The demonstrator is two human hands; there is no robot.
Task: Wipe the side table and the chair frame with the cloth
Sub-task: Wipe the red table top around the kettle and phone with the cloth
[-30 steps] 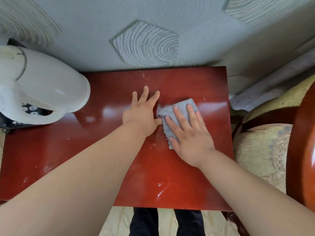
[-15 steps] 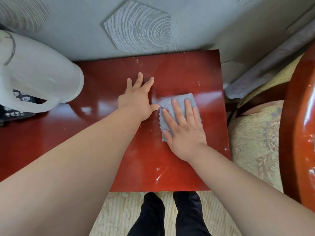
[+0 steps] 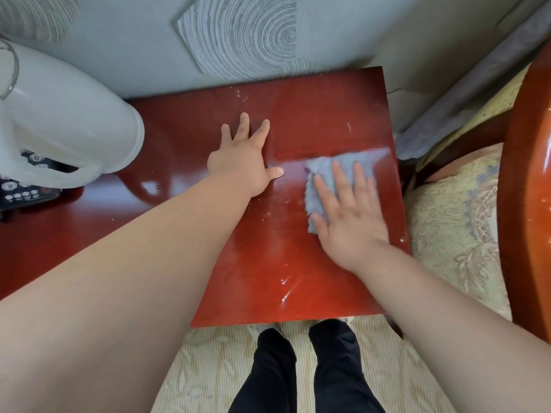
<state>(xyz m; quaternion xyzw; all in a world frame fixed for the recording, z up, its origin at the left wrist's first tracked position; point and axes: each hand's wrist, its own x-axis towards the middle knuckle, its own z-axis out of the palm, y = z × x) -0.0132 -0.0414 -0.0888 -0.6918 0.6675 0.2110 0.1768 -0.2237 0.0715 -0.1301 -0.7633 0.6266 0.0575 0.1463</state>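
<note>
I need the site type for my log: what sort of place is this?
Likely a home sitting room: a glossy red side table against patterned wallpaper, a cushioned wooden chair beside it, and a white kettle on the table.

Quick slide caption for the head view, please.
Right hand presses the grey cloth flat on the red side table; left hand rests alongside.

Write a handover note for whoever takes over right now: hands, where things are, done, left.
Left hand: flat, fingers spread on the bare side table, apart from the cloth.
Right hand: flat, pressing the grey cloth on the top near its right edge.
Done: table wipe under way; nothing is visibly finished.
Left: white specks by the back edge, streaks near the front, the area by the white kettle, then the chair frame on the right.
</note>
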